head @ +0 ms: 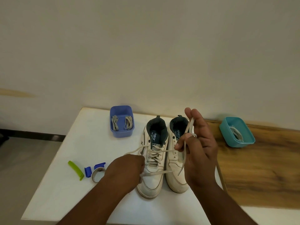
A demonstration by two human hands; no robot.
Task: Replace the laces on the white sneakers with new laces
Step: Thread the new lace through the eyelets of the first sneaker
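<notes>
Above the sneakers (164,158), both hands grasp lace (186,143) ends.
Uneven pulling by right hand (200,148) or left hand (128,171) may jam the lace.

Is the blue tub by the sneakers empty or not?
Not empty: the blue tub holds two bundled laces lying inside on its floor.

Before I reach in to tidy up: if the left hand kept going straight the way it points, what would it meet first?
Most likely the left white sneaker: the left hand, gripping a beige lace, points right, against its side. Depth is unclear.
</notes>
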